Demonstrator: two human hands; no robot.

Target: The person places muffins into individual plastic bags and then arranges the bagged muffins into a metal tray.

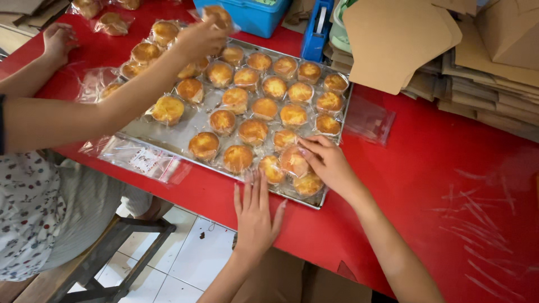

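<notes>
A metal tray (193, 120) full of wrapped golden cakes is lying on the red bench (438, 185), and everything else is sitting around that tray. The left hand (255, 210) is resting flat on the bench at the tray's near edge, fingers (252, 188) spread wide and straight, holding nothing, with the tips just touching the tray's rim. The right hand (328, 163) is pressing down at the tray's near right corner, its fingers curled narrowly over a wrapped cake (293, 161) there; another cake (308, 184) is lying just beside it, under the palm edge, and whether the hand is truly gripping the first one I cannot tell.

Across the tray's left side, another person's arm is reaching over the cakes, and that hand (199, 36) is holding a wrapped cake (218, 17) above the tray's far edge. That person's other hand (56, 39) is resting on the bench well to the left of the tray. Empty clear bags (140, 160) are lying against the tray's near left edge, and one more clear bag (368, 120) is lying just off the tray's right side. Beyond the tray's far edge a blue box (252, 15) and a blue tape dispenser (317, 28) are standing. To the right of the tray, further back, stacks of flat cardboard (404, 45) are piled on the bench.
</notes>
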